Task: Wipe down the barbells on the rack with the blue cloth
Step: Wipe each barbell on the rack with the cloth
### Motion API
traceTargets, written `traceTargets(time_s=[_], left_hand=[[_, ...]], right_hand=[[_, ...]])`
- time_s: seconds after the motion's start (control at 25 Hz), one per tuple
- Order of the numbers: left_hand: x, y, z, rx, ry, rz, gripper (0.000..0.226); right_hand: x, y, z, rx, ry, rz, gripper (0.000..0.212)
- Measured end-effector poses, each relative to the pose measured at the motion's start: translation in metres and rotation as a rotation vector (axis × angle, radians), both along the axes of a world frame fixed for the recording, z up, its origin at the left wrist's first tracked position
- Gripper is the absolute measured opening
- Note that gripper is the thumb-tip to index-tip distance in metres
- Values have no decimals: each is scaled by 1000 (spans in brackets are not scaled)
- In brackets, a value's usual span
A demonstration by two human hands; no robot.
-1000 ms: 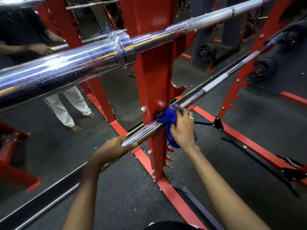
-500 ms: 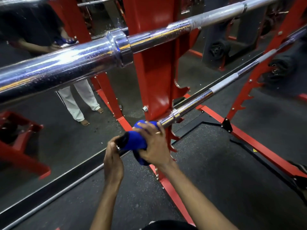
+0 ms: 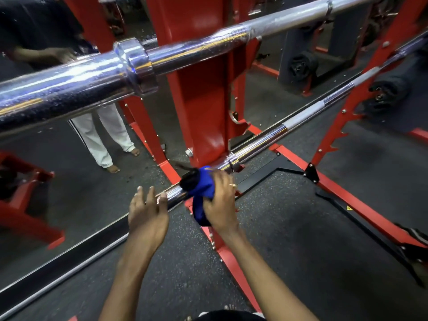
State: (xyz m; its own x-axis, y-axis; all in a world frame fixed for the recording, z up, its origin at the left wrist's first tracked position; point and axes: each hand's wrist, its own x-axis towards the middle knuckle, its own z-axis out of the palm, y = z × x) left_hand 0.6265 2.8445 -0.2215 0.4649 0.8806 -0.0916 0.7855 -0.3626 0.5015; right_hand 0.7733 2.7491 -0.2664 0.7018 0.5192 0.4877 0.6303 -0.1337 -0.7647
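The red rack fills the middle of your view, its upright standing on the dark floor and carrying both bars so each lies level and within reach. The upper barbell crosses from 9 o'clock up toward 1 o'clock, close under your head, its chrome sleeve and collar speckled and bright. The lower barbell sits on a low hook and runs from just below centre out toward 2 o'clock; its free sleeve points back at you, which is why you are working it from the end.

Your right hand is on that sleeve at 6 o'clock from the upright's foot, just on your side of the small collar. Its fingers are curled over the top and closed on the blue cloth, which is wrapped round the bar with a loose tail hanging underneath. That all-round wrap looks meant to let one slide clean the whole circumference.

Your left hand is at 9 o'clock of the cloth, palm down, fingers nearly straight and slightly spread, holding nothing. The tips lie at the bare end of the sleeve; whether they press the chrome or only hover beside it, you cannot tell from here. My guess is it is there to steady the bar against rolling
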Motion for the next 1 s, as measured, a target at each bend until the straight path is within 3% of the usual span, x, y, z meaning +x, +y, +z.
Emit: traceTargets(time_s=[0.12, 0.2, 0.36, 0.44, 0.56, 0.68, 0.76, 0.84, 0.92, 1.0], left_hand=[[27, -17, -12, 302, 213, -170, 61], [46, -25, -18, 401, 218, -200, 65], [61, -30, -25, 589, 184, -123, 57], [58, -30, -30, 641, 155, -104, 54], [58, -30, -32, 636, 120, -87, 54], [58, -28, -31, 606, 79, -101, 54], [55, -26, -30, 588, 50, -119, 54], [53, -26, -28, 561, 21, -119, 54], [55, -27, -27, 516, 21, -121, 53], [55, -27, -30, 531, -3, -129, 53]], right_hand=[[56, -22, 13, 176, 234, -242, 49], [93, -31, 22, 122, 179, -311, 46], [126, -13, 24, 63, 141, -92, 49], [138, -9, 20, 12, 95, -48, 40], [170, -12, 26, -104, 39, 1, 30], [194, -11, 34, -85, 112, -224, 22], [182, -11, 28, -78, 52, -316, 33], [152, -13, 24, -116, -5, -165, 46], [146, -20, 21, -177, -33, 16, 45], [165, -27, 19, -294, -140, 51, 47]])
